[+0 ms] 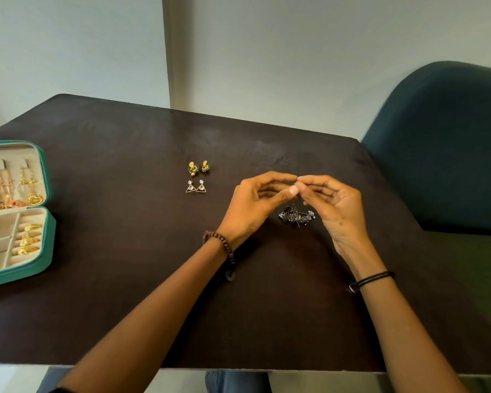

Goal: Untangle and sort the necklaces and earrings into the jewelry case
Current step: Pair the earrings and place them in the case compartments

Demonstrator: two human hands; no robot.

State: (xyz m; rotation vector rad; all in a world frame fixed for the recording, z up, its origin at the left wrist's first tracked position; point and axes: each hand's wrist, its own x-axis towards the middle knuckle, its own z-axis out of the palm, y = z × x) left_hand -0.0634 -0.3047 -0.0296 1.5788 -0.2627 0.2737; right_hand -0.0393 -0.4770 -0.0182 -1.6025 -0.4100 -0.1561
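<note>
From my remote seat, the teal jewelry case (48,236) lies open at the far left of the dark table (125,279), its left part cut off by the frame edge. Gold and rose chains (6,191) hang in its lid, too tangled-looking to count, and gold earrings (30,238) sit in the lower tray's slots. Toward the middle lie a green-and-gold earring pair (199,167) and, just nearer me, a triangle earring pair (196,187). The left hand (253,205), with a wooden bead bracelet (220,245) on its wrist, curls thumb and forefinger to meet the right hand (338,205). Both pinch a tiny pale piece (296,183), too small for me to identify. Below it a dark beaded tangle (296,216) rests on the table; I cannot tell whether a strand joins them. A teal chair (442,137) stands at the right.
</note>
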